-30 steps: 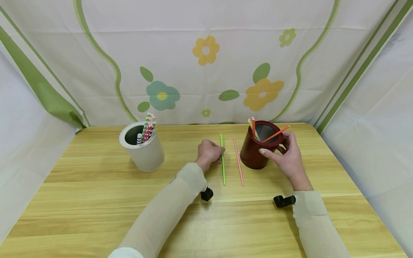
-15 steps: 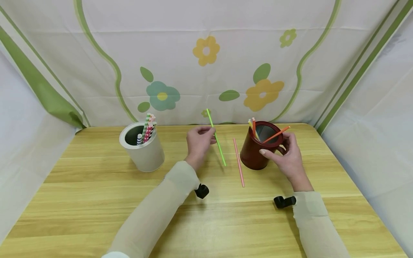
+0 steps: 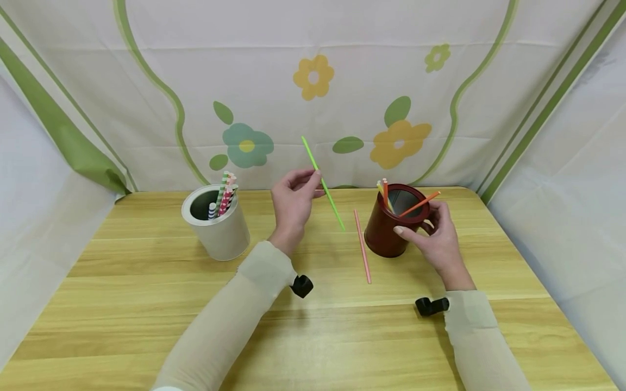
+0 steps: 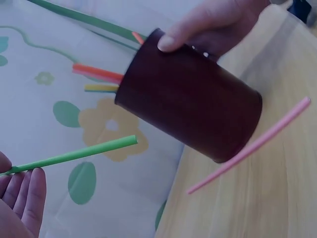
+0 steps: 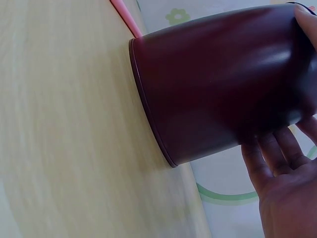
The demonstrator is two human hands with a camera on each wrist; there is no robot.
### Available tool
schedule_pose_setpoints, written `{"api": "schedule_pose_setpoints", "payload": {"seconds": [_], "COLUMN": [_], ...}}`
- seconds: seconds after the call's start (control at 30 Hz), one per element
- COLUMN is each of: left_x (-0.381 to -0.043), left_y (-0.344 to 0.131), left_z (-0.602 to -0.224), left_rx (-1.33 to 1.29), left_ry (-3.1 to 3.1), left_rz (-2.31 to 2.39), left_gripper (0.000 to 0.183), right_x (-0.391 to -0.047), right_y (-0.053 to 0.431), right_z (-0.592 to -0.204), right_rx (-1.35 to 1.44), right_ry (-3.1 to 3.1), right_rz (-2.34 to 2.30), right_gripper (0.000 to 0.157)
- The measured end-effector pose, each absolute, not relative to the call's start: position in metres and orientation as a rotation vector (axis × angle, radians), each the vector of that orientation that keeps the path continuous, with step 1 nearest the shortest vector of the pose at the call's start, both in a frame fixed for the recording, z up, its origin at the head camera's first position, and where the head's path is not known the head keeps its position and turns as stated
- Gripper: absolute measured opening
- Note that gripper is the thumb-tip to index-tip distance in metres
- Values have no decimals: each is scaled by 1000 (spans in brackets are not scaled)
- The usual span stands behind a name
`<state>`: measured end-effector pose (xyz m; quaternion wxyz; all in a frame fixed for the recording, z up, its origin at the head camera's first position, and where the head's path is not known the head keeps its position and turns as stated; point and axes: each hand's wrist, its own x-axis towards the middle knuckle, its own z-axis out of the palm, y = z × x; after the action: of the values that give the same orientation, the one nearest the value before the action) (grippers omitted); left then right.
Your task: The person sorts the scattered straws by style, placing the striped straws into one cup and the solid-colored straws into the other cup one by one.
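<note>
Pinched between the thumb and fingers of my left hand (image 3: 293,206), a bright green straw (image 3: 335,208) slants in the air above the table. My right hand (image 3: 437,247) holds a dark red canister (image 3: 386,228) by its right side, thumb near the rim and fingers round the far side. The canister stands upright on the table. Orange and yellow straws lean inside it, one orange straw (image 3: 419,204) tilting out to the right. On the wood just left of the canister lies a pink straw (image 3: 362,247). The left wrist view shows the green straw's end (image 4: 121,143) apart from the canister.
A white canister (image 3: 226,236) stands at the left of the wooden table (image 3: 352,336), with several patterned straws (image 3: 226,196) in it, striped and dotted. Behind the table hangs a flowered curtain (image 3: 274,32). Black wrist cameras jut out beside both sleeves.
My left hand has lifted the green straw off the table, moving it up and slightly left, and the straw has tilted. The right hand and the dark red canister stay in place.
</note>
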<state>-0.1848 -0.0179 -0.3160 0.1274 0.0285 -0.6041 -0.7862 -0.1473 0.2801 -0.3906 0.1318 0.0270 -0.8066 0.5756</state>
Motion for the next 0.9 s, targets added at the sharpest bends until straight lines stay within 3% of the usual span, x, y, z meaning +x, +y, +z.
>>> {"api": "schedule_pose_setpoints", "payload": {"seconds": [0.5,0.9], "left_x": [-165,-152], "left_y": [2,21], "left_z": [-279,-263], "left_rx": [40,-26], "left_ry": [-1531,-1524], "left_rz": [-2379,-2380], "left_gripper": [12,18], "right_x": [-147,-148], "right_y": [280,281], "right_z": [-391,-391], "right_rx": [82,86], "right_ry": [-2336,-2333], "right_rz": [1680,1690], "right_gripper": [66,68]}}
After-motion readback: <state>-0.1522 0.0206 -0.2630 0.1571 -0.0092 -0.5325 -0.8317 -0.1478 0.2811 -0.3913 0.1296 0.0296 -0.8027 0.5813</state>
